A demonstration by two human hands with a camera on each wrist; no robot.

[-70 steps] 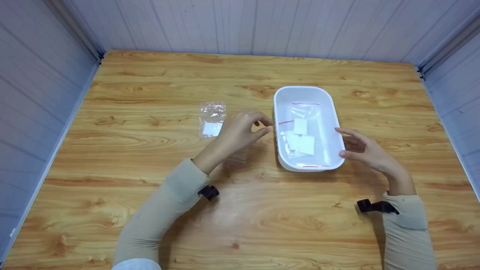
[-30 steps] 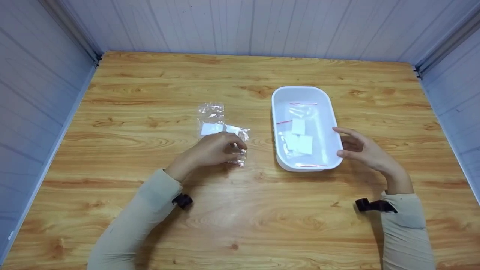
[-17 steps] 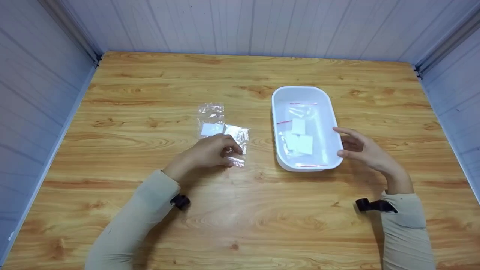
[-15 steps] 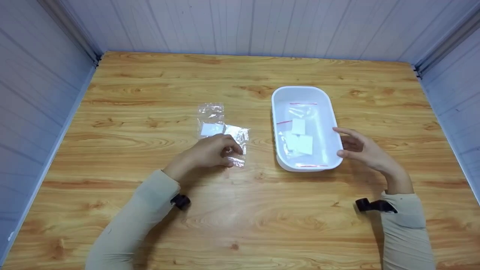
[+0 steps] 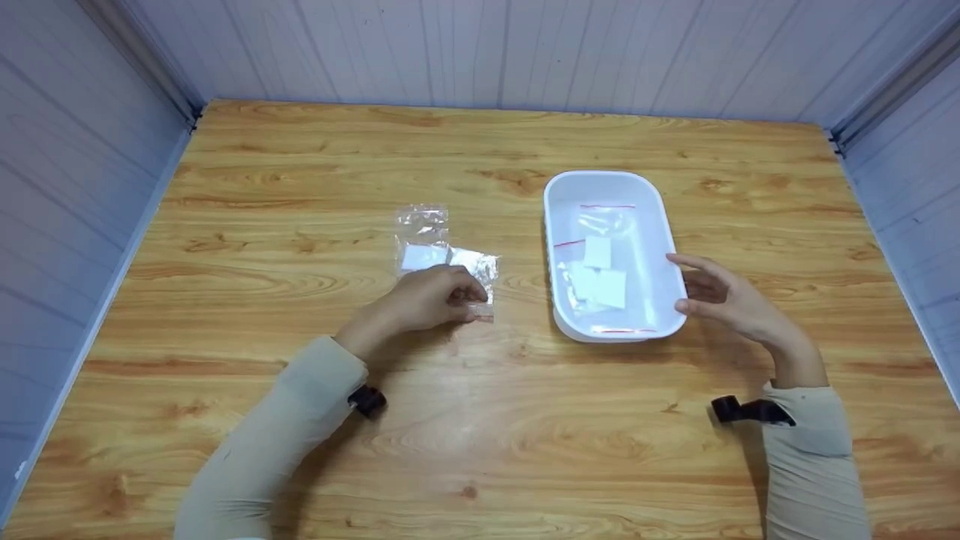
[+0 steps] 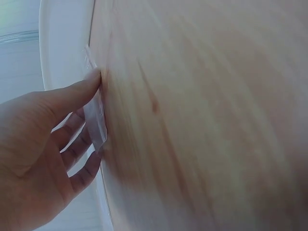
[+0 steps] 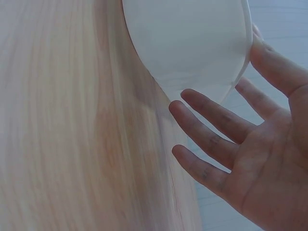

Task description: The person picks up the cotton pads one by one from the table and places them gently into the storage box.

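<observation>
In the head view my left hand (image 5: 431, 296) pinches the near end of a small clear zip bag (image 5: 481, 267) with a red strip. The left wrist view has that bag (image 6: 97, 118) between thumb and fingers, bending up near the table. Just left of it lies another clear zip bag (image 5: 422, 223) holding a white square. My right hand (image 5: 739, 300) is at the right side of a white plastic basin (image 5: 602, 175), thumb and index fingertip at the rim. From the right wrist, the fingers (image 7: 211, 142) look spread and nearly straight beside the basin wall (image 7: 187, 38).
Inside the basin lie several clear zip bags (image 5: 609, 223) with red strips and white squares (image 5: 611, 289). The basin stands right of centre on a wood-grain table (image 5: 525, 435). Pale panel walls (image 5: 465, 52) rise behind and at both sides.
My left hand has come back left from beside the basin to the loose bag and now grips it, its near edge lifted and shifted slightly away. The right hand stays at the basin.
</observation>
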